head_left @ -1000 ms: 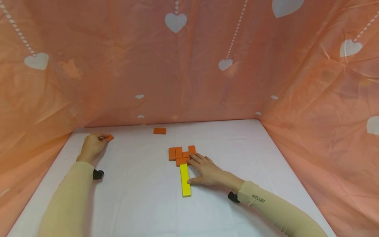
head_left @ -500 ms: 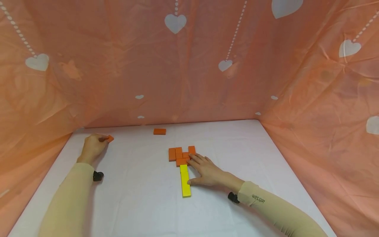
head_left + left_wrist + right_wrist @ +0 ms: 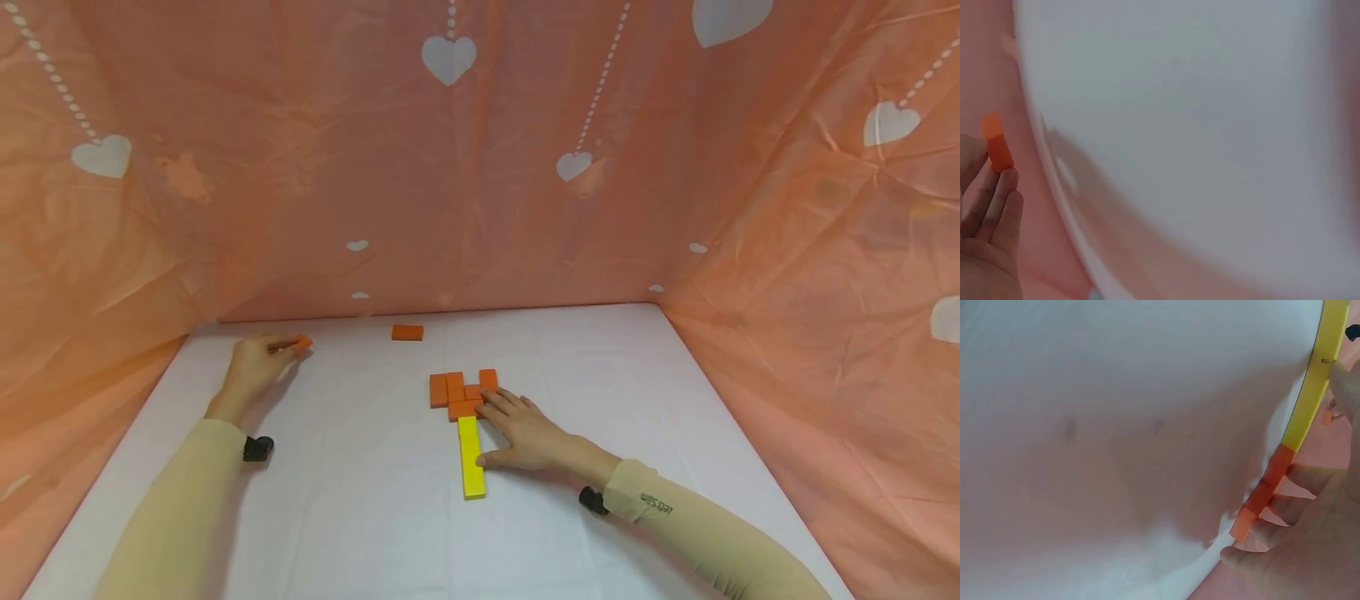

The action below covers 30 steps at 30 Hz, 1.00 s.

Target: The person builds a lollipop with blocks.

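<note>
At the back left of the table, my left hand [image 3: 255, 364] pinches a small orange block [image 3: 303, 342] between thumb and fingers. The left wrist view shows the same orange block [image 3: 997, 142] at the fingertips. My right hand [image 3: 528, 433] lies spread at the right side of a flat arrangement in the middle. Its fingertips touch the orange blocks [image 3: 456, 387] and its thumb touches the yellow strip [image 3: 471, 462] below them. In the right wrist view, the fingers [image 3: 1285, 509] line up along the orange blocks, with the thumb at the yellow strip [image 3: 1313, 381].
A single orange block [image 3: 407, 332] lies near the table's back edge, left of the arrangement. White cloth covers the table [image 3: 360, 500]. Peach curtains [image 3: 480, 167] with white hearts enclose the back and both sides.
My left hand has moved a little to the right with the orange block in its fingers. The right hand and the arrangement have stayed in place.
</note>
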### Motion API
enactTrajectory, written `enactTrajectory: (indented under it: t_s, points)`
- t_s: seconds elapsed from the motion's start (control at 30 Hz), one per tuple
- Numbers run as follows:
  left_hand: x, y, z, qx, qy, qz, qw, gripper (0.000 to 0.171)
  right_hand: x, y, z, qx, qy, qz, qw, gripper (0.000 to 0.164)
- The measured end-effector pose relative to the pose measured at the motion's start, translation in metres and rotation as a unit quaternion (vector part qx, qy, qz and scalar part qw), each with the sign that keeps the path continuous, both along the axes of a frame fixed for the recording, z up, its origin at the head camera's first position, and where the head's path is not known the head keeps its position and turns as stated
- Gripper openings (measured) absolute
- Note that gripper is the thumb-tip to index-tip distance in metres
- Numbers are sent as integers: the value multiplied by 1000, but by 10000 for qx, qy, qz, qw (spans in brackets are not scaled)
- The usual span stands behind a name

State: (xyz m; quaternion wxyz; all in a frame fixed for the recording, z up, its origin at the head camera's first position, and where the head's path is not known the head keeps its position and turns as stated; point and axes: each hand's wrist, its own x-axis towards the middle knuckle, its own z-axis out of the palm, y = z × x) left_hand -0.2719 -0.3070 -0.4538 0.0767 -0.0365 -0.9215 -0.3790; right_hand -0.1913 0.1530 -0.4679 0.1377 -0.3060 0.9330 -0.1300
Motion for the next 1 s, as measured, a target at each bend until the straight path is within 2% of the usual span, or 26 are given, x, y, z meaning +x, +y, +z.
enactTrajectory:
  t_s: [0.27,0.47,0.67,1.0]
  points:
    - [-5,37,9,111,793,-636,9948,30,1,1,0,-23,-63,-25,10000,89]
    - [-11,67,15,292,734,-963,9922,29,0,1,0,-34,-46,-39,10000,88]
    - [-16,100,19,126,821,-1365,9872,28,0,1,0,-76,-68,-47,9999,89]
    - [-20,154,14,-196,1114,-2096,9712,23,1,1,1,-107,-67,-17,9999,88]
